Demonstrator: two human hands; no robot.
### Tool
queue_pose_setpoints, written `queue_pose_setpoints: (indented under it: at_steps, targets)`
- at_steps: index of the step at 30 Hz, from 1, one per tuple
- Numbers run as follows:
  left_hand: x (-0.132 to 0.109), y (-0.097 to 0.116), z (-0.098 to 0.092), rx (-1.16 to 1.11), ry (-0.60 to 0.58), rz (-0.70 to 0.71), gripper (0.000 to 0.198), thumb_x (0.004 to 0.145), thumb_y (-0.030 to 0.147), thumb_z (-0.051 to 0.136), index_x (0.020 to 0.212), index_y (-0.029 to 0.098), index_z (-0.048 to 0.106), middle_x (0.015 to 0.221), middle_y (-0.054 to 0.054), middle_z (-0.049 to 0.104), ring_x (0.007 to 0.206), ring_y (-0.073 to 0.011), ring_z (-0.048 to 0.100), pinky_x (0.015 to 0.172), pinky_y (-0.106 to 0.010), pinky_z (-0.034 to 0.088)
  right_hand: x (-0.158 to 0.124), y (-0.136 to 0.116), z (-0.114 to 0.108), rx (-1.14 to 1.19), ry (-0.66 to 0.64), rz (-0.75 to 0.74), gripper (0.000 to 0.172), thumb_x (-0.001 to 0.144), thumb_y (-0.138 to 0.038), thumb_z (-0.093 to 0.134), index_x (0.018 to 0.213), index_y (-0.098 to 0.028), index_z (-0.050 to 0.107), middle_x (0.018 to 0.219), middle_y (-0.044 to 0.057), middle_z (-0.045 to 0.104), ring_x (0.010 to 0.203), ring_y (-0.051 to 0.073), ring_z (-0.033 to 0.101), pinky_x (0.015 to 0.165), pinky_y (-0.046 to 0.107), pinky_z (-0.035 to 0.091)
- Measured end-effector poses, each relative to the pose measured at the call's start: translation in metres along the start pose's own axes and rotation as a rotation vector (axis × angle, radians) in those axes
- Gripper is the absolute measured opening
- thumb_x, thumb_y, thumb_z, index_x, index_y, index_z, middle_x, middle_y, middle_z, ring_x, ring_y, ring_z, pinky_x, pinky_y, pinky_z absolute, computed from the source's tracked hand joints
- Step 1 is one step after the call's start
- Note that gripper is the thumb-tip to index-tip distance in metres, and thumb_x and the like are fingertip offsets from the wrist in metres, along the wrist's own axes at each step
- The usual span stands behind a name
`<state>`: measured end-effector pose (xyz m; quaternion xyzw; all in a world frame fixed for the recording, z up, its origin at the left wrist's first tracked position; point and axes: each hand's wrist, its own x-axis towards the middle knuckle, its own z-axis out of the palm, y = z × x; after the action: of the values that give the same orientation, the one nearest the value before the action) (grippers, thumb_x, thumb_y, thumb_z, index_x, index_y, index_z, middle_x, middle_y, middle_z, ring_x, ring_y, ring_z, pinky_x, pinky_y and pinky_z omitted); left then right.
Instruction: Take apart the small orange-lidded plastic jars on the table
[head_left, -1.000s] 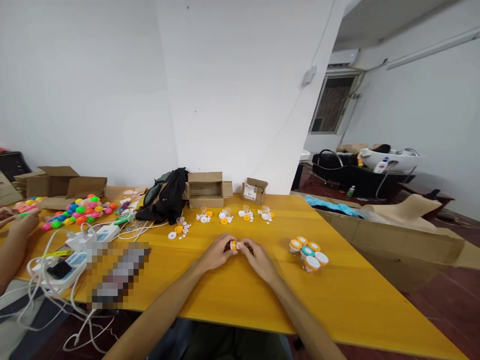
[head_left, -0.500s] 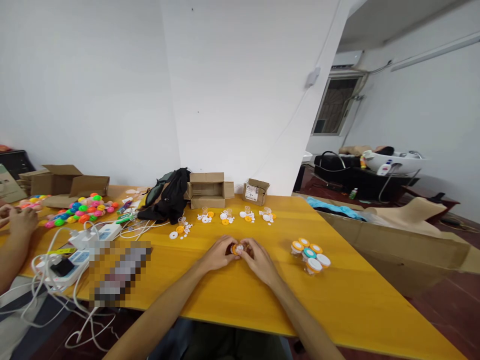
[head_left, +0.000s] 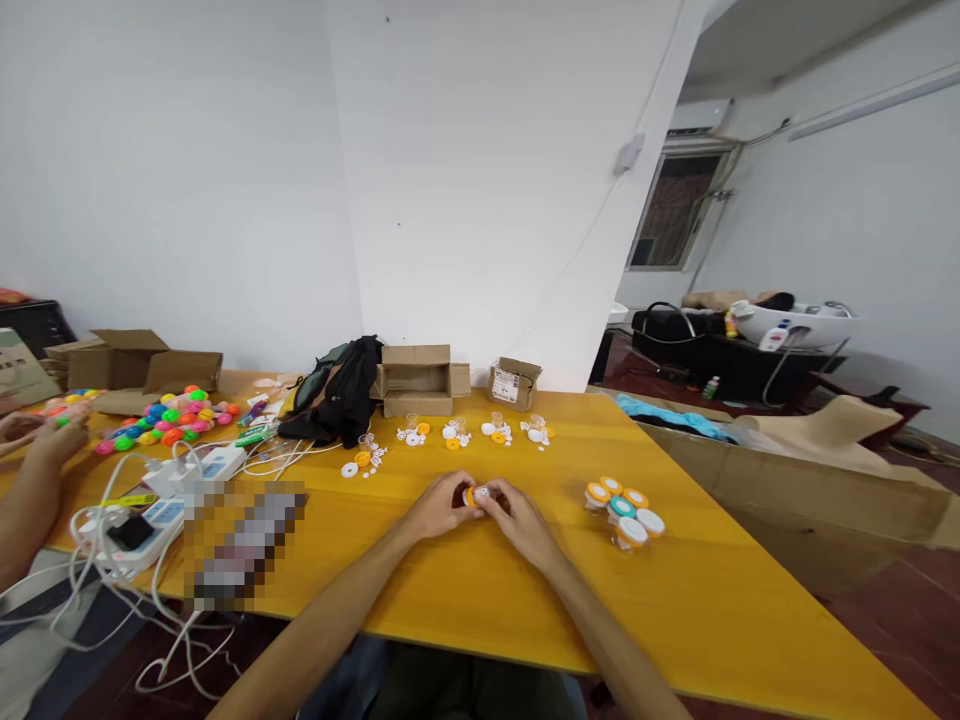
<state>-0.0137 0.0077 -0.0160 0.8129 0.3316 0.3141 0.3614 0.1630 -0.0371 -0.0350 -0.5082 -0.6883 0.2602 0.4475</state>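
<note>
Head view of a yellow wooden table [head_left: 465, 610]. At the centre of the frame, the left hand [head_left: 437, 508] and the right hand [head_left: 523, 522] meet just above the tabletop. Both sets of fingers are curled around a small clear jar with an orange lid [head_left: 475, 495], pinched between the fingertips of the two hands; most of the jar is hidden by them.

To the right of centre, near the right hand, stands a cluster of small lidded jars [head_left: 621, 510] with orange, teal and white tops, touching one another. Above centre, a row of small white and orange plastic parts [head_left: 450, 436] lies in separate little groups. Behind the row are an open brown cardboard box [head_left: 418, 380], a smaller cardboard box [head_left: 512, 382] and a black fabric bag [head_left: 339, 398].

At the left of the frame are a heap of brightly coloured balls [head_left: 161, 421], white power strips with tangled cables [head_left: 139, 520], and another person's hand [head_left: 46, 445] at the edge.
</note>
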Motion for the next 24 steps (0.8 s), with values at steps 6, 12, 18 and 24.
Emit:
queue_pose_setpoints:
  at_steps: [6, 12, 18, 24]
  targets:
    - [0.0008, -0.0023, -0.0005, -0.097, 0.003, -0.020, 0.023, 0.076, 0.034, 0.069, 0.091, 0.019, 0.060, 0.082, 0.001, 0.063, 0.073, -0.0139, 0.053, 0.067, -0.024, 0.045, -0.0002, 0.0052, 0.0017, 0.047, 0.019, -0.106, 0.032, 0.089, -0.045, 0.053, 0.111, -0.024, 0.064, 0.108, 0.007, 0.070, 0.095, 0.023, 0.065, 0.086, 0.036, 0.051]
    - [0.0006, -0.0037, 0.0001, -0.064, 0.016, -0.026, 0.021, 0.074, 0.033, 0.070, 0.088, 0.019, 0.060, 0.081, 0.002, 0.062, 0.074, -0.0144, 0.054, 0.067, -0.024, 0.045, 0.0015, 0.0058, 0.0026, 0.009, 0.022, 0.033, 0.032, 0.085, -0.052, 0.056, 0.097, -0.023, 0.064, 0.089, 0.004, 0.071, 0.079, 0.022, 0.065, 0.076, 0.035, 0.052]
    - [-0.0001, -0.0047, -0.0003, -0.043, 0.012, -0.033, 0.025, 0.072, 0.033, 0.070, 0.091, 0.019, 0.062, 0.079, 0.002, 0.062, 0.072, -0.0142, 0.052, 0.065, -0.023, 0.043, -0.0003, -0.0020, -0.0001, 0.036, 0.012, -0.058, 0.030, 0.088, -0.051, 0.051, 0.096, -0.024, 0.064, 0.094, 0.005, 0.071, 0.085, 0.022, 0.065, 0.079, 0.034, 0.051]
    - [0.0003, -0.0075, 0.0006, -0.040, 0.010, -0.025, 0.025, 0.075, 0.038, 0.069, 0.089, 0.019, 0.061, 0.078, 0.001, 0.062, 0.072, -0.0141, 0.053, 0.064, -0.023, 0.043, 0.0009, 0.0059, 0.0025, 0.016, 0.056, 0.007, 0.035, 0.084, -0.053, 0.056, 0.102, -0.023, 0.062, 0.092, 0.004, 0.071, 0.083, 0.023, 0.066, 0.078, 0.035, 0.052]
